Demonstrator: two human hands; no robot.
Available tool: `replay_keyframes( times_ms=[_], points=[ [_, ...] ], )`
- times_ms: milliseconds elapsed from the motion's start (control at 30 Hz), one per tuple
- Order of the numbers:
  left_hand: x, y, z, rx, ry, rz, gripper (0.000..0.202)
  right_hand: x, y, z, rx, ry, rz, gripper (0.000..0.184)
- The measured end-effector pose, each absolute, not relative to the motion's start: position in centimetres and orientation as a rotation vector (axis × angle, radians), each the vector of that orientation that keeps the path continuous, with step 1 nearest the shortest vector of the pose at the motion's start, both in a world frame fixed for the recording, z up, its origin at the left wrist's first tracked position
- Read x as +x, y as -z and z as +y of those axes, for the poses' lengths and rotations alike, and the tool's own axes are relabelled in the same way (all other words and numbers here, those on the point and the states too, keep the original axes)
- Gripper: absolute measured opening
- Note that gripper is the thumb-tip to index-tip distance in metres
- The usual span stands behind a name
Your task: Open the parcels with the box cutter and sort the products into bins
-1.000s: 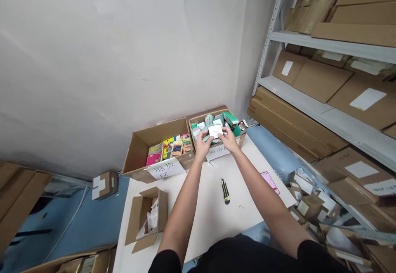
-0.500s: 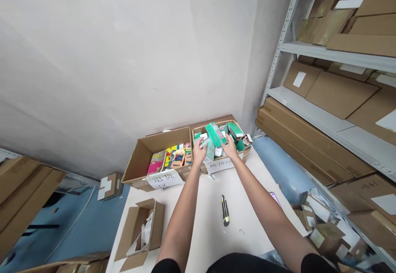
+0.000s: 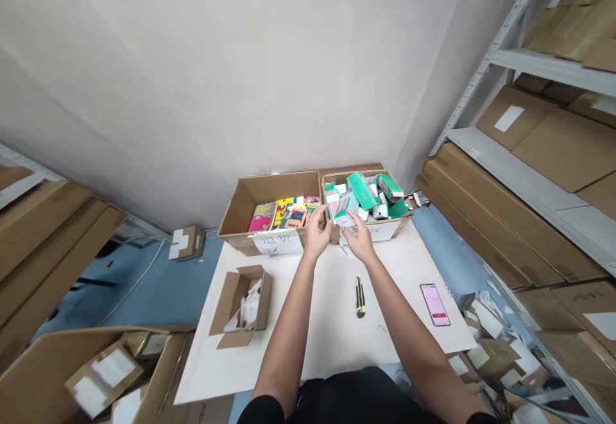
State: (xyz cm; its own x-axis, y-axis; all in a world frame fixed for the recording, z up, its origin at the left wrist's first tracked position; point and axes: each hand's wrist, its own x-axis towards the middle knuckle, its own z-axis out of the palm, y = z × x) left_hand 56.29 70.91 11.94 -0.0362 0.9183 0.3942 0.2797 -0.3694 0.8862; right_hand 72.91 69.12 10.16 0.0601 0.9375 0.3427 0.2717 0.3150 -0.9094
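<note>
**Right hand (image 3: 359, 239) leaves the upper green box (image 3: 363, 190) for the pale green box (image 3: 347, 210) nearer the front**

Nearest on the white bench (image 3: 332, 321) lie a phone (image 3: 436, 306) with a pink screen and a black-and-yellow utility knife (image 3: 360, 297); no words on either can be made out.

Compared with half a second ago, the right hand sits farther left, closer to the left hand (image 3: 316, 237). Of the two, the right is nearer the pale green box: its fingers and thumb pinch the near end. The left hand stands just left of the box, fingers curled, thumb a little apart, nothing seen between them; whether a fingertip touches the box cannot be told. From the fingers, the box points away from the person, its long axis running forward and slightly right, at the front of the right carton (image 3: 335, 236). Its print is too small to read.

On the left carton (image 3: 279, 186), a paper sheet (image 3: 276, 242) carries handwriting that seems to read 退货, with part of another character below. The matching sign (image 3: 380, 231) is partly behind the right hand, its few visible strokes unclear.

Beyond, the upper green box lies aslant on the heap, its lettering illegible. Farther right, shelved cartons (image 3: 553, 148) bear white labels, also unreadable.
</note>
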Motion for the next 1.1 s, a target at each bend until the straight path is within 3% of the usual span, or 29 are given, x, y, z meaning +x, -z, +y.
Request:
replay_keyframes(
  times_ms=[167, 367, 567, 733, 900, 1100],
  points=[
    [48.3, -8.8, 64.5, 1.573, -1.37, 1.334, 0.05, 64.7, -7.2, 64.5, -1.199, -0.811, -1.517, 0.057],
    [34.4, -1.9, 56.4, 1.504, -1.225, 1.584, 0.051, 53.1, -1.0, 58.9, -1.329, -1.062, -1.52, 0.057],
    [22.9, 5.0, 49.0, 1.654, -0.685, 1.88, 0.045, 42.4, 4.6, 52.9, -1.392, -1.253, -2.002, 0.045],
    [21.5, 9.5, 44.5, 1.697, -0.282, 1.835, 0.061, 40.8, 8.2, 48.3, -1.687, -1.107, -2.44, 0.056],
    [24.2, 11.5, 43.4, 1.685, -0.351, 1.99, 0.059, 41.5, 9.8, 47.3, -1.829, -0.966, -2.371, 0.029],
    [27.0, 10.7, 45.0, 1.778, -0.493, 1.945, 0.057, 45.7, 6.6, 49.0, -1.81, -0.8, -2.246, 0.026]
  ],
)
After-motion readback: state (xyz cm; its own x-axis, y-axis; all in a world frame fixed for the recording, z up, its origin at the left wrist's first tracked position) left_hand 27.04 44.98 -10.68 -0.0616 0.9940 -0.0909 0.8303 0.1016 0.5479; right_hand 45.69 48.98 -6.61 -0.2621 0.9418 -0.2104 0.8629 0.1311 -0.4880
